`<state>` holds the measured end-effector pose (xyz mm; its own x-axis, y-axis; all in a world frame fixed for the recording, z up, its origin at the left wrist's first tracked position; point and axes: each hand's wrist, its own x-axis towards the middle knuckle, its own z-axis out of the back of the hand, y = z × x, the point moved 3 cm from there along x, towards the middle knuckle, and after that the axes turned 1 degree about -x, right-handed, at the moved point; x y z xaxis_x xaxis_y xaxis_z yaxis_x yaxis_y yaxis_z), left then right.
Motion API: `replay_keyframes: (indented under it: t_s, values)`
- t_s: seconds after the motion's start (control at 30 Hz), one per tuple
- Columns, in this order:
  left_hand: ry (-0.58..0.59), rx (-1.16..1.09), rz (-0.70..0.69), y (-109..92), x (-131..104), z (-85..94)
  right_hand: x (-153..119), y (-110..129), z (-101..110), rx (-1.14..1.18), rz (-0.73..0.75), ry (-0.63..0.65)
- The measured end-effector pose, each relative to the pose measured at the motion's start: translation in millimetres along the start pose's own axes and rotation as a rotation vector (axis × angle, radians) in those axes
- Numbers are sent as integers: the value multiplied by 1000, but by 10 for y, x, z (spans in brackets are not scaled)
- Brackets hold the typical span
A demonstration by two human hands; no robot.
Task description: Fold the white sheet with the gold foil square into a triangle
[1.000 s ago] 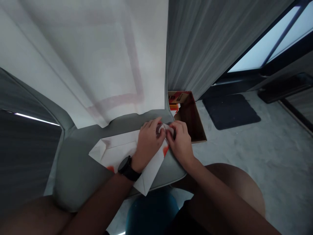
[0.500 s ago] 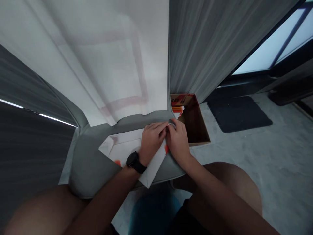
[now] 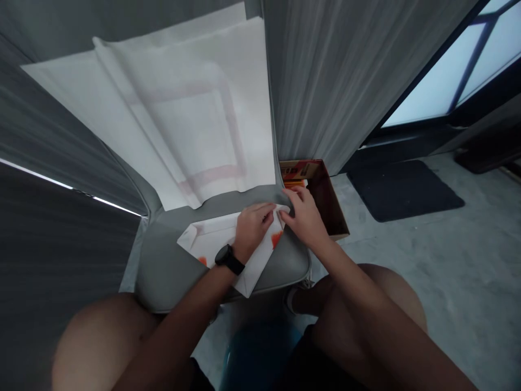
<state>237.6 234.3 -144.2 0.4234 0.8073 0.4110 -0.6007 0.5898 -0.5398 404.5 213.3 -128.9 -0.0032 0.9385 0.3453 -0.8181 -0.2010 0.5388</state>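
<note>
A white folded paper (image 3: 215, 231) with orange-red patches lies on the grey chair seat (image 3: 163, 266). My left hand (image 3: 253, 225), a black watch at its wrist, presses on the paper near its right corner. Its fingers are together, with the thumb close to the fingertips. At that same corner is my right hand (image 3: 303, 214), its thumb at the edge of the paper and its index finger raised apart from the thumb. A small flap stands up between the two hands. The underside of the paper is hidden.
Large white sheets (image 3: 195, 125) with a faint pink band lean on the chair back. An open cardboard box (image 3: 331, 201) holding orange items stands right of the chair. Grey curtains (image 3: 325, 70) hang behind. A dark mat (image 3: 402, 190) lies on the floor.
My right hand has loosened at the corner, its thumb and index finger now apart, and the flap shows more. My left hand stays on the paper. The view has shifted, showing the sheets' top edge.
</note>
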Motion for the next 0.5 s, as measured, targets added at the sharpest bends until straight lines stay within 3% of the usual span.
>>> replay_keyframes:
  t_s: [0.13,0.3,0.5]
  values:
    - [98,65,-69,32,-30,61,-27,-68,-38,-69,15,179]
    - [210,114,-228,89,-69,172,-63,-22,-28,-157,53,206]
    - [223,186,-338,86,-121,181,-62,55,-12,-264,34,251]
